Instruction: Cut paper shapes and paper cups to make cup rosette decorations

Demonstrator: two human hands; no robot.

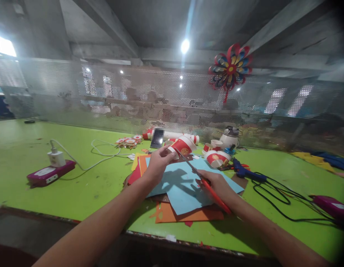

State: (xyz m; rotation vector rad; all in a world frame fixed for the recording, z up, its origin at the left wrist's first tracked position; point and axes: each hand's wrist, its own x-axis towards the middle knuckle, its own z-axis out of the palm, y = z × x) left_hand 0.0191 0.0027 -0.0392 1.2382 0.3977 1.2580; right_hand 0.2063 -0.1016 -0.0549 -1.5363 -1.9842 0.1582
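My left hand (158, 163) grips a red and white paper cup (185, 145) by its near end, holding it tilted above the coloured sheets. Scissors (213, 193) with red handles are in my right hand (216, 181), and their blades point up and left to the cup's lower side. Whether the blades are cutting into the cup I cannot tell. Beneath both hands lie light blue sheets (185, 202), with orange paper (172, 215) under them and red paper (135, 176) at the left.
More paper cups (215, 158) stand and lie behind my right hand, near a white kettle-like container (229, 139). A blue glue gun (248, 171) trails a black cord to the right. Left are a purple power strip (51, 174) and white cable (101, 161). A phone (157, 138) leans at the back.
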